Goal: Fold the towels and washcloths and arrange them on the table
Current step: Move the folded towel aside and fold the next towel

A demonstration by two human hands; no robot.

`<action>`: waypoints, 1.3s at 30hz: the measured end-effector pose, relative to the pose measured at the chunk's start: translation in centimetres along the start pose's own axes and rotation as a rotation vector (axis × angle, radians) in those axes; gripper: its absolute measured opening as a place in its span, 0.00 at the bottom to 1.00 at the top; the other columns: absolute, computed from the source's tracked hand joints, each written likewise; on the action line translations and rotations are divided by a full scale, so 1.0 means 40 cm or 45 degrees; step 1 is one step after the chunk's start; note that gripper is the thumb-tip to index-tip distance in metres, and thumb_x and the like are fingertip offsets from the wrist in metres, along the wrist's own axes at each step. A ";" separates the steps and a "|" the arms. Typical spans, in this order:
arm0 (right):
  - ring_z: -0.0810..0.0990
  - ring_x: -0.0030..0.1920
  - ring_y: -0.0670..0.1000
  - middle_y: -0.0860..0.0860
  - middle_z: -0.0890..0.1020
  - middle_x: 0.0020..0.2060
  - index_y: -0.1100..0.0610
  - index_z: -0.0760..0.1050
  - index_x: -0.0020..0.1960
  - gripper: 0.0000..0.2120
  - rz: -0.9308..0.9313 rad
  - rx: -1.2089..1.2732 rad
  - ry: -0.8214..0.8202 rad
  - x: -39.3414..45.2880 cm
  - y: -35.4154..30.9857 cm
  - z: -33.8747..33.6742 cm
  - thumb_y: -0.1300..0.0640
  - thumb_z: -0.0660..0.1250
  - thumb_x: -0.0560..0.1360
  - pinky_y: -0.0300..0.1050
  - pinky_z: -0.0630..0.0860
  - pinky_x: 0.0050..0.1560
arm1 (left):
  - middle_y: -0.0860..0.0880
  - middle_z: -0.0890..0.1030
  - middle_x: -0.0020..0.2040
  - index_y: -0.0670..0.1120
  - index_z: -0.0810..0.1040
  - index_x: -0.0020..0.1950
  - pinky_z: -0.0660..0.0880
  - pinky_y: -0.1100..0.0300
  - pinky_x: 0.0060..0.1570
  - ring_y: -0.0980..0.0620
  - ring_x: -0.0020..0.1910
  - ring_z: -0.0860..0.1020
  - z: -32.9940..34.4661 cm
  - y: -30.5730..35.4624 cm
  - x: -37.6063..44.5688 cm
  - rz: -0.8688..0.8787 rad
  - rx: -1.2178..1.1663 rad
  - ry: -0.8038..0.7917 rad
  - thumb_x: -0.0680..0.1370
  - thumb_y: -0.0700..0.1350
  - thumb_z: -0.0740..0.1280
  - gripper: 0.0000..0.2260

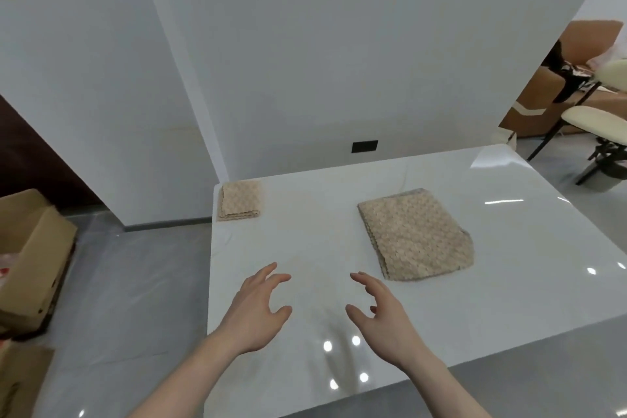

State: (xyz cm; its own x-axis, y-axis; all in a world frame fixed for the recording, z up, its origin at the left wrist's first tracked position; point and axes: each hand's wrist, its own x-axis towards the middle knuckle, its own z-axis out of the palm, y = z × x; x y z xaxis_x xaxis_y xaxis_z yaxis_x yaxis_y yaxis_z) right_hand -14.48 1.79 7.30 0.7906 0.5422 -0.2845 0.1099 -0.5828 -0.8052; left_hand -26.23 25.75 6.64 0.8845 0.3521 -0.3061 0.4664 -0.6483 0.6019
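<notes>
While both hands, left and right, hover spread and hold nothing, the folded towel lies just beyond the right hand; the washcloths sit well beyond, at the table corner. Judged soft, light, limp; best pinched at corners.

A: Taking the table as the mark, what can't be made out?

B: Its near edge runs out of view at the bottom; both forearms are cut off there too; left of the table, the cardboard box is clipped by the edge, its contents a red-and-white blur.

A: And past its far right corner?

B: The chairs are cropped; the clutter behind them is too smeared to name; the folded washcloth stack at the table's far left corner is too small to count its layers.
</notes>
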 end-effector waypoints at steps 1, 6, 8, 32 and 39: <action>0.66 0.73 0.38 0.33 0.67 0.72 0.38 0.68 0.73 0.26 -0.006 0.003 -0.014 0.001 0.022 -0.030 0.52 0.68 0.78 0.45 0.67 0.75 | 0.60 0.54 0.81 0.61 0.66 0.75 0.59 0.57 0.76 0.55 0.79 0.56 0.022 0.022 -0.002 -0.024 -0.015 0.006 0.78 0.53 0.67 0.25; 0.67 0.71 0.38 0.35 0.68 0.73 0.40 0.68 0.74 0.26 -0.005 -0.087 -0.096 0.009 0.145 -0.175 0.50 0.69 0.77 0.46 0.68 0.75 | 0.60 0.54 0.81 0.61 0.66 0.76 0.57 0.56 0.77 0.55 0.80 0.54 0.142 0.173 -0.007 -0.091 -0.103 0.054 0.79 0.54 0.67 0.25; 0.68 0.70 0.38 0.35 0.69 0.72 0.40 0.68 0.74 0.27 -0.010 -0.094 -0.104 0.004 0.169 -0.214 0.50 0.69 0.77 0.45 0.68 0.74 | 0.61 0.53 0.81 0.61 0.65 0.76 0.56 0.57 0.78 0.55 0.80 0.53 0.181 0.228 -0.017 -0.081 -0.121 0.040 0.80 0.54 0.66 0.25; 0.69 0.70 0.40 0.36 0.70 0.72 0.42 0.68 0.74 0.27 0.025 -0.193 0.028 -0.030 0.343 -0.557 0.51 0.70 0.77 0.47 0.68 0.74 | 0.60 0.52 0.82 0.61 0.64 0.77 0.56 0.58 0.77 0.54 0.80 0.54 0.380 0.435 0.057 0.039 -0.110 0.011 0.79 0.55 0.66 0.27; 0.65 0.75 0.40 0.37 0.66 0.76 0.40 0.67 0.75 0.29 -0.105 -0.288 -0.155 0.118 0.476 -0.724 0.51 0.70 0.77 0.45 0.65 0.76 | 0.58 0.49 0.83 0.61 0.60 0.79 0.56 0.57 0.78 0.53 0.81 0.52 0.516 0.566 0.161 -0.102 -0.081 0.079 0.80 0.55 0.65 0.28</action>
State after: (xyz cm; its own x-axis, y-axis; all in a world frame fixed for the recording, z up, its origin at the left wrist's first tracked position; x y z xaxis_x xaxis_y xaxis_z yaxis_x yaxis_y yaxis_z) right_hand 8.81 -24.27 5.72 0.6966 0.6542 -0.2947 0.3131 -0.6467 -0.6955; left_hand -9.69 -0.61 3.06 0.8410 0.4434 -0.3100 0.5319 -0.5729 0.6236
